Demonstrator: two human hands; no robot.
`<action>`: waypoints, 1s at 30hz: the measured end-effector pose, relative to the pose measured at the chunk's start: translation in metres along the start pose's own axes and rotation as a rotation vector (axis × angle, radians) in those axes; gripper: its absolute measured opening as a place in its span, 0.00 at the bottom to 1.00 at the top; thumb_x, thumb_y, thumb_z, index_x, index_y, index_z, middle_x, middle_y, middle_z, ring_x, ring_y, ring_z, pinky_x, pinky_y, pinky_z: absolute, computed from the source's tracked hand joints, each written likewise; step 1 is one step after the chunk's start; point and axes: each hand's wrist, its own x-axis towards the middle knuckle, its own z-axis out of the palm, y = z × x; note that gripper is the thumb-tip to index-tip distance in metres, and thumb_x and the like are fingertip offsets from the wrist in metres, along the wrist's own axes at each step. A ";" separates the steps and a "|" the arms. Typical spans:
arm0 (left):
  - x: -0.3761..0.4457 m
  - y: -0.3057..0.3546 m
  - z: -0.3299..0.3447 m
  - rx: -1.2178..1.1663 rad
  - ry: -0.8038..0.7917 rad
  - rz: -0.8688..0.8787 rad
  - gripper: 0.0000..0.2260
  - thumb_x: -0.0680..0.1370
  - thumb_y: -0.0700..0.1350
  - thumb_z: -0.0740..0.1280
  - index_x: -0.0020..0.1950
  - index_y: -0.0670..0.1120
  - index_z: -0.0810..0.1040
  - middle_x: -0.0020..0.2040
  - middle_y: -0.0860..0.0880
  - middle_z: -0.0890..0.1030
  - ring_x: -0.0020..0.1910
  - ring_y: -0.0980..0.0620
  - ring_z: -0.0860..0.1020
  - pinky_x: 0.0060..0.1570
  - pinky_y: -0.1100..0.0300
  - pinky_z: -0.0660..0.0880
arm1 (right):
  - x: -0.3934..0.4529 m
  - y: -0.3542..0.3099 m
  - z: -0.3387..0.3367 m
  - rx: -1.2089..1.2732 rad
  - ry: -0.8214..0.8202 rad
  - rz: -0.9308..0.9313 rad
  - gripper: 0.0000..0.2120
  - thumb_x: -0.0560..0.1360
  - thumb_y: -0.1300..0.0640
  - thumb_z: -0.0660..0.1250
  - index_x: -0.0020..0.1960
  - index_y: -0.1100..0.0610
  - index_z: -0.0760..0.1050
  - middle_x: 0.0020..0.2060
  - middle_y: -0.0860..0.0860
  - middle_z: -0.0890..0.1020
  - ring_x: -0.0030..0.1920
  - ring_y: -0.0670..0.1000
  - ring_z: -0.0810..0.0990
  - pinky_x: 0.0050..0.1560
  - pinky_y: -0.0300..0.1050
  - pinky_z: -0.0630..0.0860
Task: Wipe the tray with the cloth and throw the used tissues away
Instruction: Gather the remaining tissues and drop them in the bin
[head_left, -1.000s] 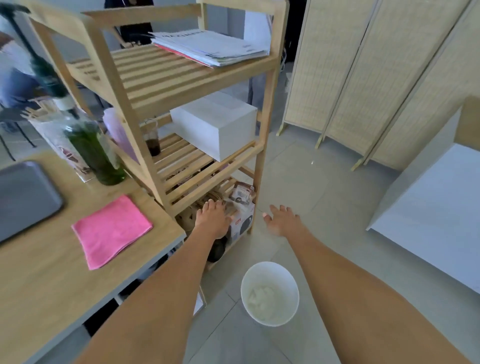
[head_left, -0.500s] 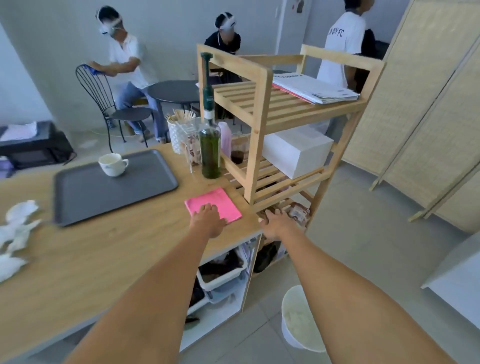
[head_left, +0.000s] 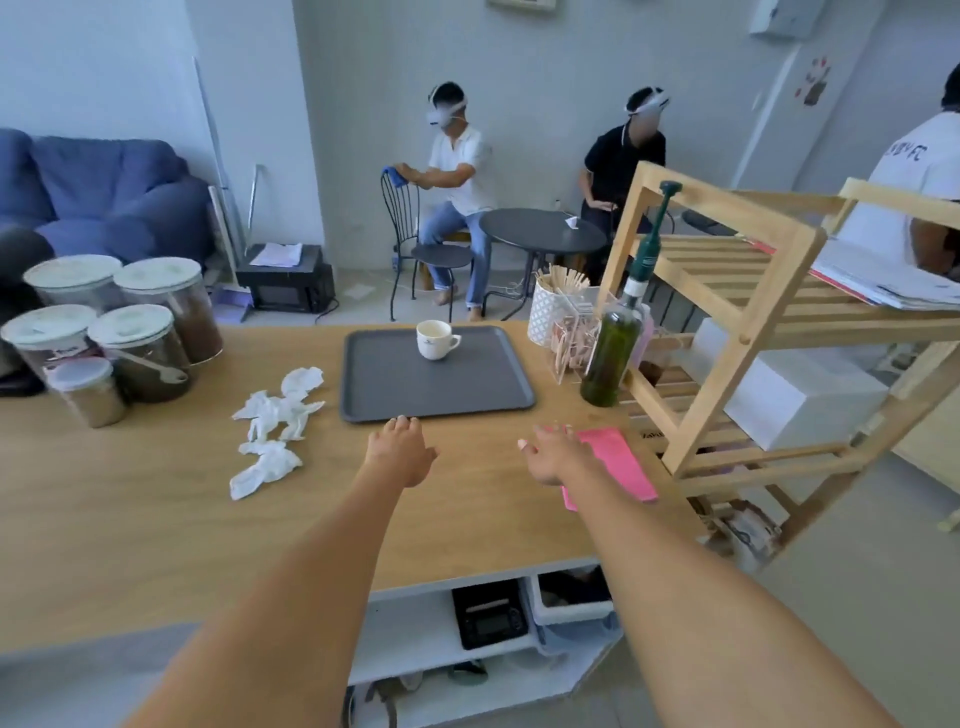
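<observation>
A dark grey tray (head_left: 467, 387) lies on the wooden table (head_left: 156, 519) with a white cup (head_left: 435, 339) near its far edge. Several crumpled white tissues (head_left: 275, 421) lie to the left of the tray. A pink cloth (head_left: 621, 465) lies flat near the table's right end. My left hand (head_left: 399, 451) hovers just in front of the tray's near edge, fingers apart, holding nothing. My right hand (head_left: 551, 457) is open over the left edge of the pink cloth and covers part of it.
A green bottle (head_left: 613, 353), a holder of wooden sticks (head_left: 558, 306) and a wooden shelf rack (head_left: 779, 332) stand to the right. Several lidded jars (head_left: 124, 332) stand at the left. Three people sit or stand behind the table.
My view has swung left from the floor bin to the table. Both hands have moved from over the bin to the tray's front edge and the pink cloth.
</observation>
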 end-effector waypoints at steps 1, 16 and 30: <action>0.000 -0.014 -0.003 -0.004 0.011 -0.026 0.27 0.81 0.56 0.55 0.74 0.41 0.58 0.75 0.45 0.61 0.76 0.46 0.58 0.72 0.49 0.61 | 0.006 -0.015 -0.002 -0.012 0.004 -0.030 0.28 0.81 0.45 0.50 0.77 0.55 0.52 0.78 0.58 0.52 0.78 0.59 0.49 0.75 0.58 0.54; 0.012 -0.174 -0.006 -0.161 0.083 -0.446 0.23 0.81 0.54 0.57 0.72 0.43 0.62 0.71 0.45 0.67 0.71 0.45 0.65 0.67 0.51 0.65 | 0.109 -0.184 0.011 -0.177 -0.111 -0.388 0.28 0.81 0.43 0.45 0.78 0.52 0.47 0.78 0.55 0.46 0.78 0.55 0.43 0.77 0.57 0.48; 0.051 -0.218 0.013 -0.191 0.128 -0.499 0.42 0.72 0.58 0.70 0.78 0.47 0.50 0.78 0.45 0.53 0.75 0.44 0.59 0.72 0.51 0.61 | 0.202 -0.293 0.039 -0.147 -0.143 -0.730 0.28 0.81 0.44 0.50 0.77 0.53 0.49 0.78 0.57 0.48 0.78 0.56 0.46 0.75 0.58 0.50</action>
